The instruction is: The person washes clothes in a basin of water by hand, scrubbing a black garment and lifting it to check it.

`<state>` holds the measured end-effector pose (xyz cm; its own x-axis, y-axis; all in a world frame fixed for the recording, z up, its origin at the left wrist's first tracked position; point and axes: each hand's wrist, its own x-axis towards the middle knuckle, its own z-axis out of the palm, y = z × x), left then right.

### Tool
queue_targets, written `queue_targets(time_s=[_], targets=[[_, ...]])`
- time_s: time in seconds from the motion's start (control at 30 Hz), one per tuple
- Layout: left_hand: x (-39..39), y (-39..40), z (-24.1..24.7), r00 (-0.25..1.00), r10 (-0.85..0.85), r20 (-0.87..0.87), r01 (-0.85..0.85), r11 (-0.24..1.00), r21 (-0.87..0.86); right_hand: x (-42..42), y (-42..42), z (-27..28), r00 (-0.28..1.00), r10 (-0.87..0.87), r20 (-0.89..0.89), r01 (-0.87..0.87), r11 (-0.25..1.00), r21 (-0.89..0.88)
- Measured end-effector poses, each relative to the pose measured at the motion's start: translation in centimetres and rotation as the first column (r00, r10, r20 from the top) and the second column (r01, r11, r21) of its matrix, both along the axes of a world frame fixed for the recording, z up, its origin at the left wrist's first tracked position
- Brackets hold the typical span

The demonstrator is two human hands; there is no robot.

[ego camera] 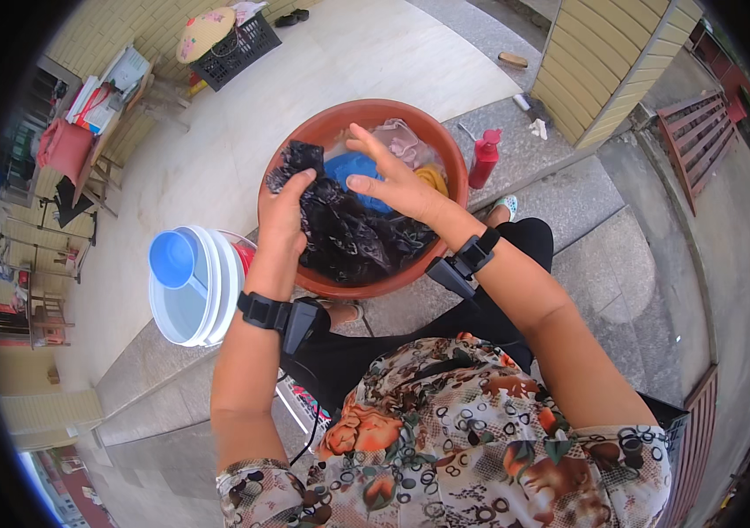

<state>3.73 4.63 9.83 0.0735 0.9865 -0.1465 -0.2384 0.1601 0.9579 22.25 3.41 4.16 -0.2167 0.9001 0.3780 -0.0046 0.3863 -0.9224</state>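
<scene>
A reddish-brown plastic basin stands before me with wet laundry in it. My left hand grips a bunched part of a dark patterned garment at the basin's left side, thumb on top. Most of that garment lies low in the basin. My right hand is raised over the middle with its fingers apart and nothing in them. Beneath and beyond it are a blue cloth, a pale pink piece and a yellow cloth. Both wrists wear black strapped devices.
Left of the basin stands a white bucket of water, a blue dipper in its mouth. A red pump bottle is on the stone step to the right. Farther off are a scrubbing brush, a tiled pillar and a black crate.
</scene>
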Motion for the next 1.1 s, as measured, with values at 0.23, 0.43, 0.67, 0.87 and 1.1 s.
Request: queue_targets(time_s=[0.23, 0.43, 0.67, 0.87, 1.1], targets=[[2.0, 2.5, 16.9, 0.954, -0.192, 0.232, 0.113, 0.943, 0.313, -1.2, 0.7, -4.7, 0.967, 0.255, -0.008, -0.255, 0.967, 0.021], [-1.2, 5.0, 24.4, 0.859, -0.449, 0.246, 0.279, 0.814, 0.51, -4.2, 3.9, -10.9, 0.982, 0.069, 0.178, -0.05, 0.993, -0.109], [-3.3, 5.3, 22.0, 0.923, -0.194, 0.333, -0.008, 0.853, 0.521, -6.8, 1.8, -16.7, 0.981, 0.159, -0.116, -0.193, 0.887, -0.42], [-10.4, 5.7, 12.8, 0.942, 0.237, 0.237, -0.3, 0.913, 0.278, 1.2, 3.8, 0.0, 0.962, -0.049, -0.267, -0.065, 0.913, -0.402], [-11.4, 4.9, -7.3, 0.956, 0.273, 0.103, -0.277, 0.961, 0.023, -0.9, 6.1, 4.4, 0.848, -0.134, 0.513, 0.052, 0.984, 0.171]])
